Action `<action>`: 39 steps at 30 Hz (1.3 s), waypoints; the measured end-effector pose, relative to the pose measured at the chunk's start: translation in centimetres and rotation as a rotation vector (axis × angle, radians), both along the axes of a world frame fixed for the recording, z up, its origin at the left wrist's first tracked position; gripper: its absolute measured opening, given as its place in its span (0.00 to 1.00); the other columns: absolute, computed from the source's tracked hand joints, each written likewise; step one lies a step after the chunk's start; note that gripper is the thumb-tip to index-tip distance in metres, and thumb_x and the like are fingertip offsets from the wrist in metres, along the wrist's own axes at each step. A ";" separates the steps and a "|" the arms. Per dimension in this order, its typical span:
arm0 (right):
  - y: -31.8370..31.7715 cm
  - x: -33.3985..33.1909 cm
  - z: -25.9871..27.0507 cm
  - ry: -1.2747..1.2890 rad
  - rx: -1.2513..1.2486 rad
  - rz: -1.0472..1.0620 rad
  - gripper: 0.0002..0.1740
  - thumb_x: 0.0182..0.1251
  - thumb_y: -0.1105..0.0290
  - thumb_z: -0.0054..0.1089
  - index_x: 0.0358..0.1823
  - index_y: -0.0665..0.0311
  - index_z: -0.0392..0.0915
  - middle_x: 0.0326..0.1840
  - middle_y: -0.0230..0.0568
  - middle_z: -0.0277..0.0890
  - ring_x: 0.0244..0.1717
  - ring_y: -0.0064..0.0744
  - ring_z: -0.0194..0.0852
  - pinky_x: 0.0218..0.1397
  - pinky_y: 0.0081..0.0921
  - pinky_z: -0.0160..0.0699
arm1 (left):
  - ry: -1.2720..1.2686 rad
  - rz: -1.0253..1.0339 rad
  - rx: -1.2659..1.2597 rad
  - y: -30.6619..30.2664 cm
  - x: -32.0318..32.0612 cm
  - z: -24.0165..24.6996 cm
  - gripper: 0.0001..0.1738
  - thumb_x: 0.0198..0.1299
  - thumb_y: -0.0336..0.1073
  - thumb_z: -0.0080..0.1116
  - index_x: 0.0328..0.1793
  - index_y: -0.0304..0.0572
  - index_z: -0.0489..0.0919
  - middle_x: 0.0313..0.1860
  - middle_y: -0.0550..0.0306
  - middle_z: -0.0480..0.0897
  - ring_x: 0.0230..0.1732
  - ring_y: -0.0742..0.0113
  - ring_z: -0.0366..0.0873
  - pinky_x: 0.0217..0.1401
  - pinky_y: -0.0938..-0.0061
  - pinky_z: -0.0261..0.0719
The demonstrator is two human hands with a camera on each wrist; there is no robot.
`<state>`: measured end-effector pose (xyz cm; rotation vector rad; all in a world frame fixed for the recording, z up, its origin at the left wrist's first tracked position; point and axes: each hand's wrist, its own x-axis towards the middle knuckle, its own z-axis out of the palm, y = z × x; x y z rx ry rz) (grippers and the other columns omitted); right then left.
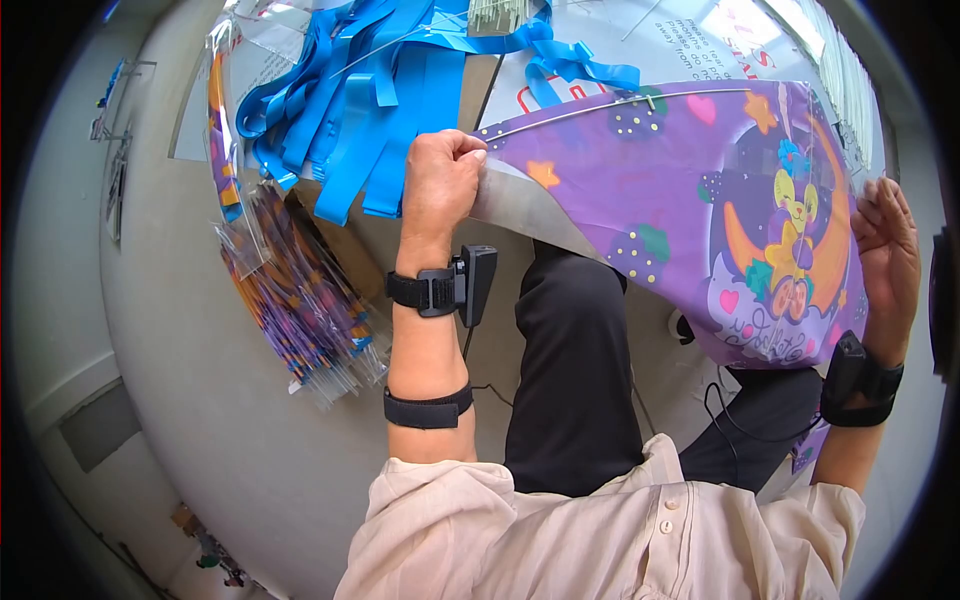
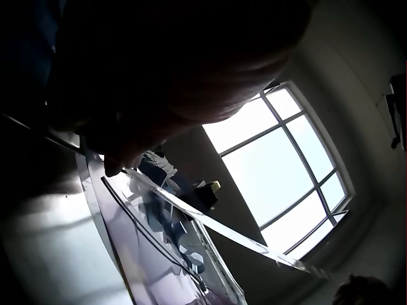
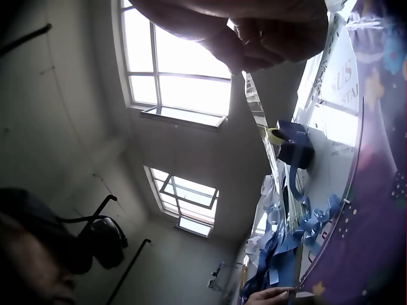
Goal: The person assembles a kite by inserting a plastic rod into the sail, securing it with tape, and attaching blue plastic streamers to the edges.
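A purple printed sheet [image 1: 650, 170] with stars and a bear picture spreads between the hands, a thin white rod [image 1: 600, 103] along its upper edge. My left hand [image 1: 440, 180] pinches the sheet's pointed left corner between thumb and curled fingers. At the sheet's right side is my right hand [image 1: 888, 235], its fingers bent. In the right wrist view, the right hand [image 3: 254, 32] pinches the end of a clear, shiny strip [image 3: 256, 108]. A clear strip [image 2: 222, 229] also runs out from the left hand [image 2: 159, 82], which is dark in its wrist view.
Blue ribbons [image 1: 400, 110] lie in a heap on the white printed surface [image 1: 690, 40]. Plastic-wrapped colourful bundles [image 1: 300, 290] are left of the left forearm. Thin white sticks [image 1: 835, 75] stand at the upper right. A blue tape dispenser [image 3: 296, 145] shows in the right wrist view.
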<state>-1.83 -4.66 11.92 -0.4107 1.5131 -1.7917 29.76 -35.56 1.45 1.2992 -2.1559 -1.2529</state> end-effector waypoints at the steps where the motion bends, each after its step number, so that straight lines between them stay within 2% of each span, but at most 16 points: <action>1: 0.0 -0.2 -0.2 -0.001 -0.001 0.000 0.06 0.68 0.70 0.53 0.41 0.65 0.72 0.30 0.29 0.65 0.28 0.13 0.57 0.30 0.10 0.60 | 0.010 0.014 -0.010 0.0 0.0 0.2 0.06 0.49 0.26 0.58 0.31 0.29 0.82 0.23 0.50 0.81 0.24 0.69 0.78 0.31 0.75 0.75; 3: -0.3 -1.0 -0.9 0.082 0.055 -0.067 0.07 0.67 0.70 0.55 0.41 0.66 0.73 0.30 0.28 0.67 0.28 0.12 0.59 0.30 0.09 0.60 | 0.042 0.040 -0.047 -0.2 -0.2 -0.3 0.05 0.49 0.26 0.58 0.29 0.30 0.81 0.21 0.51 0.81 0.23 0.70 0.76 0.29 0.75 0.74; 8: -2.6 -4.3 -2.3 0.153 0.066 -0.061 0.07 0.66 0.70 0.57 0.40 0.66 0.76 0.29 0.27 0.70 0.26 0.12 0.61 0.27 0.09 0.60 | 0.069 0.053 -0.093 -1.2 -1.0 -0.7 0.03 0.47 0.25 0.60 0.28 0.31 0.81 0.20 0.52 0.80 0.22 0.70 0.76 0.27 0.75 0.73; 13: -5.4 -7.2 -3.3 0.234 0.106 -0.092 0.08 0.64 0.71 0.59 0.41 0.68 0.78 0.28 0.29 0.74 0.24 0.13 0.62 0.24 0.10 0.60 | -0.116 -0.083 -0.116 -3.0 -1.6 -0.6 0.04 0.44 0.27 0.64 0.26 0.33 0.83 0.22 0.47 0.82 0.23 0.63 0.79 0.30 0.73 0.76; 15: -6.1 -7.9 -3.7 0.264 0.113 -0.070 0.10 0.63 0.71 0.60 0.43 0.68 0.79 0.29 0.30 0.75 0.24 0.13 0.63 0.23 0.10 0.61 | -0.162 -0.079 -0.126 -3.2 -1.9 -0.5 0.04 0.43 0.28 0.65 0.25 0.33 0.83 0.22 0.46 0.82 0.24 0.62 0.80 0.30 0.72 0.77; 16: -6.3 -8.5 -3.9 0.256 0.109 -0.022 0.11 0.63 0.70 0.60 0.44 0.68 0.79 0.29 0.30 0.76 0.24 0.14 0.65 0.24 0.11 0.66 | -0.204 -0.074 -0.136 -3.2 -2.1 -0.3 0.04 0.43 0.28 0.65 0.25 0.34 0.83 0.23 0.45 0.82 0.24 0.61 0.80 0.31 0.71 0.77; 19: -6.0 -9.8 -4.5 0.331 0.135 0.011 0.13 0.65 0.68 0.57 0.47 0.67 0.77 0.33 0.28 0.76 0.27 0.12 0.63 0.27 0.09 0.62 | -0.254 -0.060 -0.164 -3.1 -2.2 -0.5 0.05 0.43 0.29 0.66 0.25 0.35 0.83 0.23 0.45 0.82 0.25 0.61 0.81 0.31 0.71 0.78; 22: -5.9 -11.1 -5.0 0.399 0.154 0.095 0.14 0.66 0.67 0.56 0.49 0.67 0.77 0.33 0.29 0.76 0.27 0.12 0.63 0.26 0.10 0.62 | -0.264 -0.048 -0.175 -2.9 -2.1 -0.8 0.05 0.42 0.29 0.66 0.25 0.35 0.83 0.23 0.46 0.82 0.25 0.61 0.81 0.31 0.70 0.78; 26: -5.5 -12.6 -5.4 0.353 0.171 0.095 0.14 0.67 0.67 0.56 0.50 0.66 0.77 0.34 0.30 0.76 0.28 0.12 0.63 0.25 0.10 0.64 | -0.277 -0.017 -0.098 -2.8 -2.5 -0.4 0.04 0.42 0.29 0.66 0.24 0.35 0.83 0.22 0.46 0.82 0.25 0.62 0.81 0.31 0.71 0.77; 28: -5.4 -13.2 -5.5 0.314 0.144 0.157 0.15 0.67 0.65 0.56 0.51 0.65 0.77 0.34 0.30 0.76 0.28 0.13 0.64 0.26 0.09 0.66 | -0.265 -0.048 -0.105 -2.7 -2.7 -0.2 0.03 0.45 0.24 0.65 0.27 0.32 0.82 0.19 0.59 0.78 0.20 0.76 0.69 0.22 0.80 0.66; 32: -6.4 -11.2 -3.6 0.183 0.102 0.219 0.17 0.66 0.64 0.57 0.52 0.65 0.76 0.34 0.31 0.77 0.28 0.14 0.67 0.30 0.09 0.71 | -0.223 -0.074 -0.108 -3.3 -2.4 0.1 0.03 0.45 0.26 0.64 0.25 0.32 0.81 0.19 0.61 0.77 0.20 0.77 0.68 0.24 0.80 0.66; 33: -8.3 -7.0 -1.0 0.131 0.090 0.089 0.07 0.65 0.72 0.53 0.41 0.67 0.73 0.30 0.34 0.73 0.26 0.20 0.64 0.29 0.16 0.66 | -0.167 -0.081 0.011 -3.5 -2.2 0.7 0.03 0.45 0.26 0.64 0.25 0.34 0.81 0.19 0.59 0.78 0.20 0.74 0.70 0.24 0.76 0.69; 34: -9.3 -4.2 0.8 0.078 0.077 -0.040 0.03 0.63 0.80 0.49 0.31 0.70 0.70 0.25 0.38 0.68 0.23 0.26 0.62 0.27 0.22 0.61 | -0.110 -0.087 0.131 -3.6 -1.9 1.1 0.03 0.44 0.27 0.63 0.24 0.36 0.80 0.20 0.56 0.80 0.20 0.71 0.72 0.24 0.71 0.72; 35: -9.1 -3.4 1.7 0.078 0.078 -0.040 0.03 0.63 0.80 0.49 0.31 0.70 0.70 0.25 0.38 0.68 0.23 0.26 0.62 0.27 0.22 0.61 | -0.111 -0.087 0.132 -3.7 -1.6 1.3 0.03 0.44 0.27 0.63 0.24 0.36 0.80 0.20 0.56 0.80 0.20 0.71 0.72 0.24 0.71 0.72; 37: -8.9 -2.5 2.8 -0.072 0.052 -0.060 0.02 0.63 0.81 0.48 0.33 0.71 0.70 0.24 0.38 0.69 0.23 0.25 0.63 0.26 0.21 0.61 | 0.163 -0.035 0.417 -3.9 -1.0 1.5 0.03 0.51 0.28 0.60 0.28 0.37 0.78 0.26 0.62 0.78 0.26 0.77 0.69 0.27 0.81 0.68; 39: -8.6 -3.5 1.6 0.004 0.061 -0.075 0.01 0.63 0.81 0.49 0.33 0.72 0.70 0.24 0.38 0.69 0.22 0.25 0.63 0.25 0.21 0.61 | 0.247 -0.044 0.520 -4.2 -0.6 1.2 0.03 0.53 0.28 0.58 0.30 0.36 0.77 0.28 0.60 0.78 0.27 0.76 0.70 0.27 0.81 0.68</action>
